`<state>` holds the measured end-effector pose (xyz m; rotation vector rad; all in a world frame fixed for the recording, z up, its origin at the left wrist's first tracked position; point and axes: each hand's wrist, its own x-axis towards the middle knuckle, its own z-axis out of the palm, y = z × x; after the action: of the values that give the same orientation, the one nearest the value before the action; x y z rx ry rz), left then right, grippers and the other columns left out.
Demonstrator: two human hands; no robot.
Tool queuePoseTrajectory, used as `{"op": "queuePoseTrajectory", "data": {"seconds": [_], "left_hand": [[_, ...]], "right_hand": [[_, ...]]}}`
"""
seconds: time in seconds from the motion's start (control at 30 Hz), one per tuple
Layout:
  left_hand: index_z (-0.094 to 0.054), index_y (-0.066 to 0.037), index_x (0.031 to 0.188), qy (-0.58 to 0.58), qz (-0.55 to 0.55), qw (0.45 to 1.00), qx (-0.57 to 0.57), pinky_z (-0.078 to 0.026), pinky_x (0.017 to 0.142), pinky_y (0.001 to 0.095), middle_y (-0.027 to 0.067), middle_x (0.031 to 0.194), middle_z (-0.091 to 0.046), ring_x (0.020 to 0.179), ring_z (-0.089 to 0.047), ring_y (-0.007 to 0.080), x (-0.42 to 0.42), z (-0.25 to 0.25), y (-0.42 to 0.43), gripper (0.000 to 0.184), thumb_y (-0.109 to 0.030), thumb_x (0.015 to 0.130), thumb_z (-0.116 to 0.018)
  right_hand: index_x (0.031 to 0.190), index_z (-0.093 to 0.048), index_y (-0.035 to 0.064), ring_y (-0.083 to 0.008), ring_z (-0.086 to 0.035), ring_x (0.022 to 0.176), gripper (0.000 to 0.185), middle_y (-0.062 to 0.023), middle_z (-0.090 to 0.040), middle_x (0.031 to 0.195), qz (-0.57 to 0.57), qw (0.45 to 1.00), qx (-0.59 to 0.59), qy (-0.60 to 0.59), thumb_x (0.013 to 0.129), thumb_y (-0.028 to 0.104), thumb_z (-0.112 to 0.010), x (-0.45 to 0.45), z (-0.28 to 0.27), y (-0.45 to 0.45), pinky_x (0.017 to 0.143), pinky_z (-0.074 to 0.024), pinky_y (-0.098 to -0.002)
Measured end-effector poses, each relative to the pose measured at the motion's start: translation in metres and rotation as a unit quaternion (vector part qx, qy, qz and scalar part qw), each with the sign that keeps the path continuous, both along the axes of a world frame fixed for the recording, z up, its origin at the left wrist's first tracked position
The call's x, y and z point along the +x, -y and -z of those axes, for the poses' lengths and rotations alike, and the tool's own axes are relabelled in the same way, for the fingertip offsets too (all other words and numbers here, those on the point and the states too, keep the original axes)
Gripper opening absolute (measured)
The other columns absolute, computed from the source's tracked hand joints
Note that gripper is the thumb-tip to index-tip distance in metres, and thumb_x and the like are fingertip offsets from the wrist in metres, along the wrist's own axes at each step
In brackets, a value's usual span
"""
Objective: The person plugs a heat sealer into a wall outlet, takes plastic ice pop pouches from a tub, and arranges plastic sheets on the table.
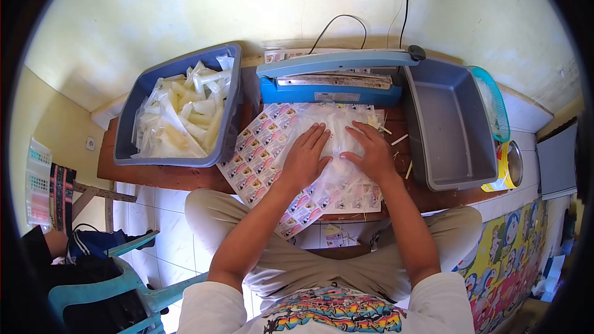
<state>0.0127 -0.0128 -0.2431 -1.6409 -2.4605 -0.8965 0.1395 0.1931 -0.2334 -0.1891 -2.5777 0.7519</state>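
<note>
My left hand lies flat with its fingers stretched out on a clear plastic bag. On the bag's right side rests my right hand, fingers spread and thumb pointing in toward the left one. The bag is spread over printed label sheets on the bench. Just beyond it stands a blue impulse sealer, its long arm raised a little above the sealing strip. What lies inside the bag is too faint to make out.
A grey tub on the left holds many filled plastic packets. Another grey tub stands right, beside a teal basket and a yellow tin. Pale strips litter the bench. A teal chair is lower left.
</note>
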Motion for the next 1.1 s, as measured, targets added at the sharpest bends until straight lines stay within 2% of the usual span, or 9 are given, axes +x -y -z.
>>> {"op": "queuePoseTrajectory", "data": {"seconds": [0.07,0.13,0.23,0.53,0.87,0.93,0.97,1.03,1.1], "left_hand": [[-0.055,0.000,0.151,0.002,0.002,1.000,0.003,-0.038,0.126,0.0480,0.0204,0.163,-0.051,0.154,-0.044,0.0363,-0.001,0.001,0.000,0.069,-0.021,0.091,-0.082],[-0.056,0.000,0.150,0.003,0.003,1.000,0.005,-0.038,0.125,0.0478,0.0203,0.162,-0.052,0.154,-0.044,0.0360,-0.001,0.002,-0.001,0.068,-0.020,0.091,-0.082],[-0.059,0.000,0.148,0.004,-0.001,1.000,0.008,-0.038,0.125,0.0473,0.0201,0.161,-0.053,0.153,-0.046,0.0357,0.000,0.000,-0.003,0.065,-0.019,0.090,-0.082],[-0.062,-0.006,0.146,0.008,-0.018,0.999,0.036,-0.040,0.125,0.0487,0.0207,0.163,-0.051,0.155,-0.044,0.0380,0.004,-0.008,0.006,0.061,-0.016,0.090,-0.083],[-0.062,-0.006,0.146,0.041,-0.018,0.999,-0.005,-0.042,0.125,0.0478,0.0196,0.161,-0.055,0.154,-0.045,0.0371,-0.004,0.000,0.005,0.057,-0.013,0.093,-0.079],[-0.062,-0.006,0.147,0.049,-0.012,0.999,-0.012,-0.041,0.126,0.0484,0.0204,0.162,-0.053,0.155,-0.044,0.0376,-0.001,-0.010,0.007,0.055,-0.012,0.095,-0.077],[-0.061,-0.004,0.148,0.021,-0.002,0.999,0.024,-0.039,0.127,0.0489,0.0220,0.162,-0.053,0.155,-0.044,0.0390,0.002,-0.015,0.007,0.052,-0.011,0.097,-0.073],[-0.060,-0.003,0.149,-0.005,0.011,0.998,0.060,-0.037,0.128,0.0494,0.0235,0.162,-0.052,0.154,-0.045,0.0403,0.004,-0.018,0.004,0.049,-0.010,0.100,-0.068],[-0.055,-0.002,0.154,0.008,0.008,0.995,0.097,-0.032,0.130,0.0515,0.0229,0.167,-0.046,0.157,-0.040,0.0417,0.005,-0.019,-0.008,0.049,-0.013,0.107,-0.059]], "right_hand": [[0.136,-0.074,0.0122,-0.0375,-0.064,0.133,0.070,-0.0147,-0.067,0.145,0.005,1.000,-0.004,-0.012,0.071,0.023,-0.098,-0.002,0.003,0.000,0.112,-0.0529,-0.0460],[0.128,-0.077,0.0112,-0.0369,-0.066,0.128,0.060,-0.0139,-0.070,0.140,0.031,0.999,-0.006,-0.023,0.072,0.019,-0.096,-0.006,0.006,0.003,0.109,-0.0545,-0.0462],[0.124,-0.076,0.0106,-0.0357,-0.065,0.128,0.053,-0.0126,-0.069,0.140,0.052,0.998,0.004,-0.021,0.075,0.016,-0.093,-0.010,0.010,0.008,0.110,-0.0531,-0.0467],[0.138,-0.072,0.0114,-0.0392,-0.061,0.137,0.066,-0.0151,-0.065,0.149,-0.065,0.997,-0.033,0.038,0.075,0.013,-0.092,0.009,-0.013,-0.014,0.117,-0.0490,-0.0462],[0.134,-0.073,0.0104,-0.0377,-0.063,0.135,0.062,-0.0161,-0.067,0.146,-0.035,0.998,-0.053,0.027,0.075,0.008,-0.091,0.006,-0.002,-0.013,0.113,-0.0524,-0.0449],[0.135,-0.072,0.0098,-0.0385,-0.062,0.136,0.056,-0.0167,-0.066,0.147,-0.049,0.997,-0.052,0.041,0.081,0.009,-0.087,0.008,-0.014,-0.009,0.116,-0.0503,-0.0475],[0.135,-0.072,0.0098,-0.0385,-0.062,0.136,0.056,-0.0167,-0.066,0.147,-0.048,0.997,-0.052,0.041,0.081,0.009,-0.087,0.008,-0.017,-0.008,0.116,-0.0503,-0.0475],[0.140,-0.068,0.0085,-0.0390,-0.057,0.142,0.049,-0.0178,-0.062,0.151,-0.056,0.998,-0.001,0.012,0.092,0.013,-0.077,0.006,-0.019,-0.003,0.122,-0.0438,-0.0515],[0.143,-0.065,0.0068,-0.0390,-0.053,0.146,0.048,-0.0179,-0.060,0.154,-0.038,0.999,0.006,0.012,0.096,0.014,-0.071,-0.004,-0.018,0.008,0.124,-0.0397,-0.0533]]}}
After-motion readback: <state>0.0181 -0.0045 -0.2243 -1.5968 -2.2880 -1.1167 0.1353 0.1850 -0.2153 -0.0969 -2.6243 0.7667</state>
